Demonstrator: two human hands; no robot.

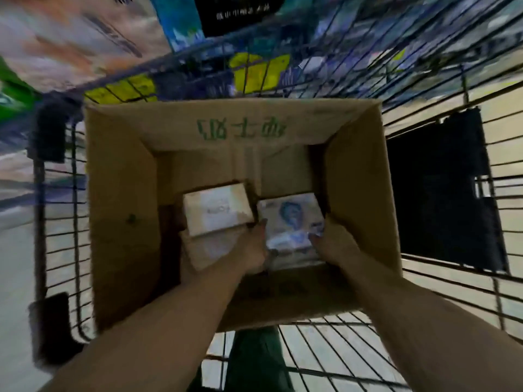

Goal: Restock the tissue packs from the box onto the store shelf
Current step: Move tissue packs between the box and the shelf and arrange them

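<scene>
An open cardboard box (119,210) with green print on its far flap sits in a wire cart. Inside, at the near right, lies a white tissue pack with a blue picture (291,219). My left hand (254,250) grips its left edge and my right hand (334,244) grips its right edge, both arms reaching down into the box. To the left lies a plain white tissue pack (218,212), stacked on another white pack (209,250). The far half of the box floor is bare cardboard.
The wire cart (441,290) surrounds the box, with a black panel (441,193) on its right side. Blurred shelves with colourful packages (85,43) and yellow tags (257,69) stand beyond the cart. Pale floor shows to the left.
</scene>
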